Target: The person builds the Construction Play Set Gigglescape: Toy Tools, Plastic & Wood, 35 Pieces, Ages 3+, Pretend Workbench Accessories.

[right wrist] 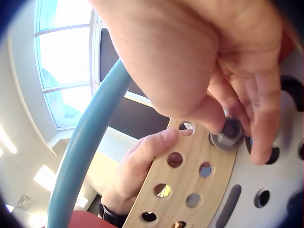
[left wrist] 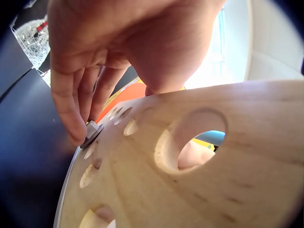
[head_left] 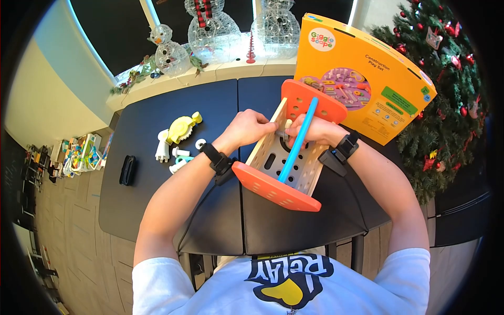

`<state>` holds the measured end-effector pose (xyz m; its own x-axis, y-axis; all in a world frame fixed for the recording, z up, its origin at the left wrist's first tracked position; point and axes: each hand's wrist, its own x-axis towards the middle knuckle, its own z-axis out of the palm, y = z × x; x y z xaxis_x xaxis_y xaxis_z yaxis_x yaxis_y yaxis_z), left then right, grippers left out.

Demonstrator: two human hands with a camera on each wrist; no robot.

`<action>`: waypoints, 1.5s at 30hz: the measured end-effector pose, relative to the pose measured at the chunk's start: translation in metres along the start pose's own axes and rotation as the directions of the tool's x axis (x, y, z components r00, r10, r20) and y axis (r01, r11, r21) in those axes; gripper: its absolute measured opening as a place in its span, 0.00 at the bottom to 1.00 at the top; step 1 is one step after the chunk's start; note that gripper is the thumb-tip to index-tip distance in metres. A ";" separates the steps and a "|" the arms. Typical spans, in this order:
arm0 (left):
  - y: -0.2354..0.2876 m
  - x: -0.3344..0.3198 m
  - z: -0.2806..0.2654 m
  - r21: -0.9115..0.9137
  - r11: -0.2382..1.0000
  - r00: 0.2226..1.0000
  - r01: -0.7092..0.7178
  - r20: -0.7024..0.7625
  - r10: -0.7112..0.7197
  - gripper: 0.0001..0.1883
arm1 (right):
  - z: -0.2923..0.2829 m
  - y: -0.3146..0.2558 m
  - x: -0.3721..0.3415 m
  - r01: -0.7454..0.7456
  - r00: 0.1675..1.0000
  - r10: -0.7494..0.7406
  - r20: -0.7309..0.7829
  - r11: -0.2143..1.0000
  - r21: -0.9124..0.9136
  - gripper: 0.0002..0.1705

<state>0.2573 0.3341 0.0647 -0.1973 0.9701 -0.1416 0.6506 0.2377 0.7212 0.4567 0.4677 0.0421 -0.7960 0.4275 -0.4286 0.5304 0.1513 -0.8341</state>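
Hands at opposite faces of a perforated wall: the left hand (head_left: 249,127) grips a wooden side wall (left wrist: 142,190) over its upper edge, thumb on the inner face, fingers outside against a grey hexagonal piece (left wrist: 93,132) at one of the holes. My right hand (head_left: 312,129) reaches inside the toy toolbox (head_left: 275,190) and pinches a flanged grey nut (right wrist: 228,136) between thumb and fingers, close to where the wall meets the grey floor (right wrist: 247,180) with its holes and slots. Whether nut and outer piece belong to one bolt I cannot tell. A blue handle (head_left: 299,140) crosses above my right hand, spanning the toolbox's two orange ends, one nearer my body than the hands, the other just beyond them. The toolbox rests on the black bench (head_left: 218,220) directly beneath my hands.

Left of my left hand lie a yellow toy piece (head_left: 181,129), a white toy piece (head_left: 162,147) touching it, and several white screw-like parts (head_left: 181,153); farther left is a black case (head_left: 127,170). Beyond my right hand stands a yellow carton (head_left: 362,73) marked "Construction Play Set", with a decorated tree (head_left: 441,126) to its right.
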 end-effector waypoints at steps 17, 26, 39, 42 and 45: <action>0.001 -0.001 0.000 0.030 0.999 1.000 -0.017 -0.014 0.018 0.28 | 0.006 0.003 0.002 0.055 0.992 -0.060 -0.107 0.998 -0.042 0.13; 0.000 0.001 0.003 0.008 1.000 0.999 -0.017 -0.027 0.017 0.26 | 0.001 0.001 0.003 0.003 0.998 -0.006 -0.057 0.999 -0.049 0.12; 0.001 0.001 0.004 0.044 0.999 0.999 -0.032 -0.037 0.034 0.27 | 0.003 0.007 0.005 0.067 0.995 -0.065 -0.077 0.997 0.032 0.09; 0.001 0.001 0.004 0.050 0.998 0.998 -0.038 -0.038 0.040 0.28 | 0.004 0.008 0.006 0.023 0.991 -0.009 -0.131 0.994 0.103 0.10; 0.001 0.001 0.005 0.051 0.998 0.998 -0.041 -0.043 0.044 0.28 | 0.002 0.006 0.006 0.019 0.996 -0.010 -0.092 0.996 0.091 0.09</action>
<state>0.2609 0.3353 0.0618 -0.2004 0.9764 -0.0806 0.6949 0.1996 0.6908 0.4549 0.4694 0.0336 -0.7710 0.5062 -0.3863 0.4869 0.0776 -0.8700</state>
